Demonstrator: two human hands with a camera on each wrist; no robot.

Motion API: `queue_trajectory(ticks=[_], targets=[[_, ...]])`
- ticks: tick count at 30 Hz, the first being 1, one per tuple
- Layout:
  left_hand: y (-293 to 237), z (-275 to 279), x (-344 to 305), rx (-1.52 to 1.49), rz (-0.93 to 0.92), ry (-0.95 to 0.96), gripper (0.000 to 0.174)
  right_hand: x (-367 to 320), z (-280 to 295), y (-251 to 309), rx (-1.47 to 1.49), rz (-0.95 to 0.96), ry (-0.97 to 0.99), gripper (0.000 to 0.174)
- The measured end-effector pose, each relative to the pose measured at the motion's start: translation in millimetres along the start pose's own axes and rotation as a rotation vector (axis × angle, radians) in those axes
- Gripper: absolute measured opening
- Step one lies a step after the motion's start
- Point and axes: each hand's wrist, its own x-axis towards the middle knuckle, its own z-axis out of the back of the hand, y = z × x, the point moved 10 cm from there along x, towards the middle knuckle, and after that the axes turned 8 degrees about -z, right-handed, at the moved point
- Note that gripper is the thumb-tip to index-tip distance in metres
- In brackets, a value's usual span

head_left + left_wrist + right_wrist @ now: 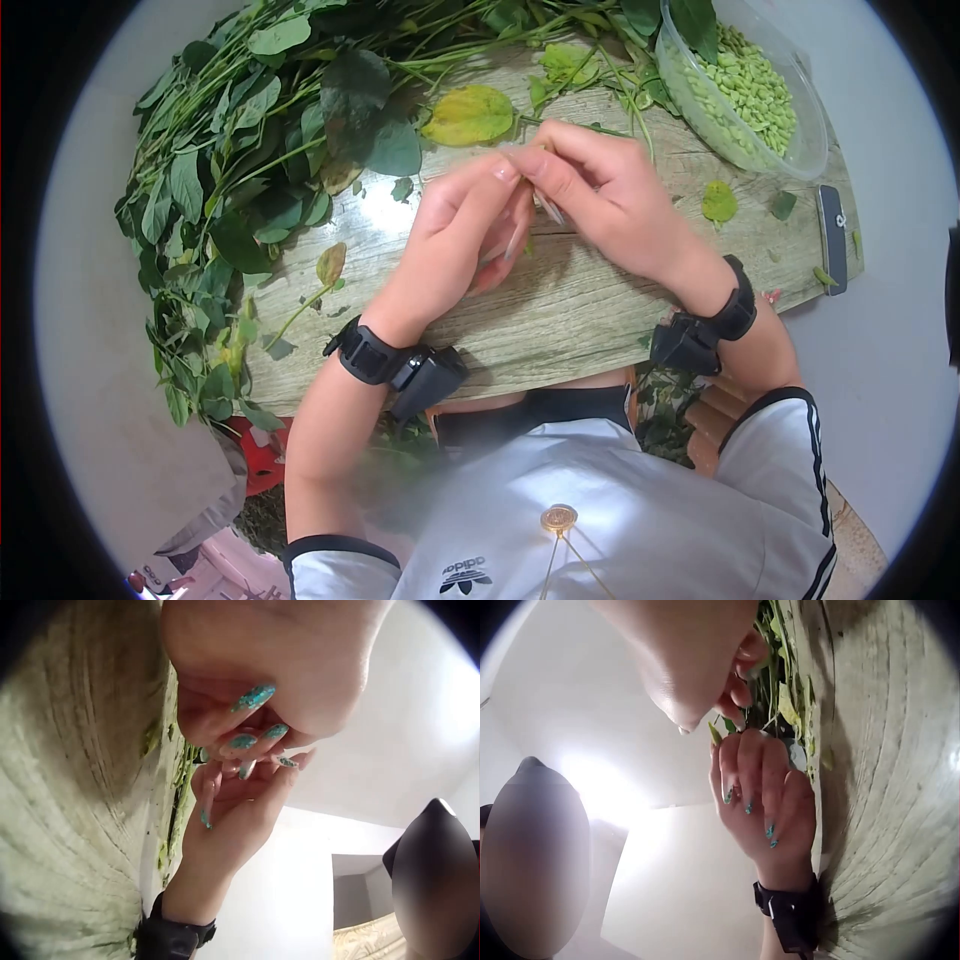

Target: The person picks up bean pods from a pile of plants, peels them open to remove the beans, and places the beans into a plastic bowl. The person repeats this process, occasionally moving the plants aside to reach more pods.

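Note:
My left hand [465, 220] and right hand [610, 200] meet above the wooden tabletop, thumbs and fingertips together. Between them is a small green bean pod [714, 733], mostly covered by fingers; one end of it sticks out past the left hand in the right wrist view. The left hand pinches it at the thumb and index finger, its other fingers curled in toward the palm. From the other side, the right thumb and bent index finger grip it too. Glittery turquoise nails show on both hands in the left wrist view.
Leafy green bean stalks [230, 170] are heaped along the table's left and back. A clear plastic bowl [815, 140] of shelled green beans [750, 95] stands at the back right. A phone [832, 240] lies by the right edge. Behind the hands is a yellow leaf [468, 115].

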Motion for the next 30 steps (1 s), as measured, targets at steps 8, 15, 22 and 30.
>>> queue_trajectory(ticks=[8, 15, 22, 30], targets=[[-2.2, 9.8, 1.8, 0.041, -0.059, -0.032, 0.033, 0.5, -13.0, -8.6, 0.209, -0.024, 0.046, 0.034], [-20.2, 7.8, -3.4, 0.079, -0.13, 0.004, 0.029, -2.9, -37.0, -22.9, 0.643, -0.311, 0.212, 0.041], [-37.5, 5.4, -1.1, 0.614, -0.389, 0.052, 0.019, -11.9, -51.3, -29.0, 1.005, -0.518, 0.503, 0.042], [-51.9, 8.0, -0.3, 0.878, -0.533, -0.086, 0.011, -7.5, -51.3, -32.2, 0.966, -0.506, 0.457, 0.046]])
